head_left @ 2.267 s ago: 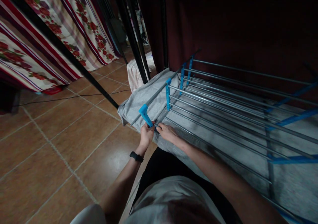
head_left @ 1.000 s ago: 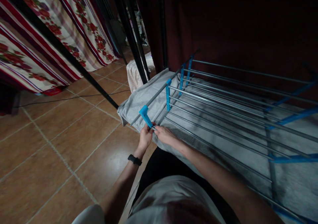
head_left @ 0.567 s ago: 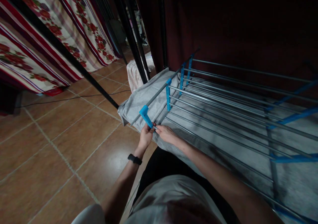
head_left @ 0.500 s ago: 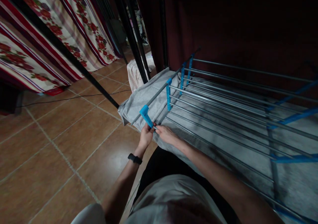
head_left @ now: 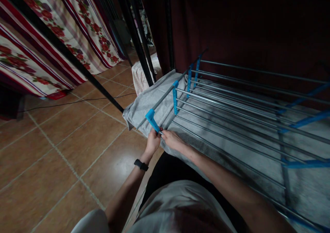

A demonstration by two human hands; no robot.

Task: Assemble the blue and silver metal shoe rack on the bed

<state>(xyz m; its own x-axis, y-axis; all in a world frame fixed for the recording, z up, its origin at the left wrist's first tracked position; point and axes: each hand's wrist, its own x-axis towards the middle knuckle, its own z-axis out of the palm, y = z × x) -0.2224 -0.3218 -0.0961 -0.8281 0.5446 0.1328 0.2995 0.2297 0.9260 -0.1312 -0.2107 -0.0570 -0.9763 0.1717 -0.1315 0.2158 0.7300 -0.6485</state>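
My left hand, a black band on its wrist, is closed on the lower end of a blue plastic bracket. That bracket clips onto a grey side tube of a metal rack. Right beside it my right hand is closed, pinching the end of a thin metal rod at the bracket's tip. Its fingers nearly touch the left ones, and my forearm covers much of the rod. Further blue brackets hold several parallel rods. Whether the rod sits inside the bracket is hidden by my fingers.
Grey cloth lies under the rack. Black poles slant down at the left, over a tiled floor with a thin dark cable. A flowered, striped curtain hangs at far left. A dark panel stands behind the rack.
Almost nothing differs. Both hands and the bracket have shifted very slightly in view, keeping the same grip.
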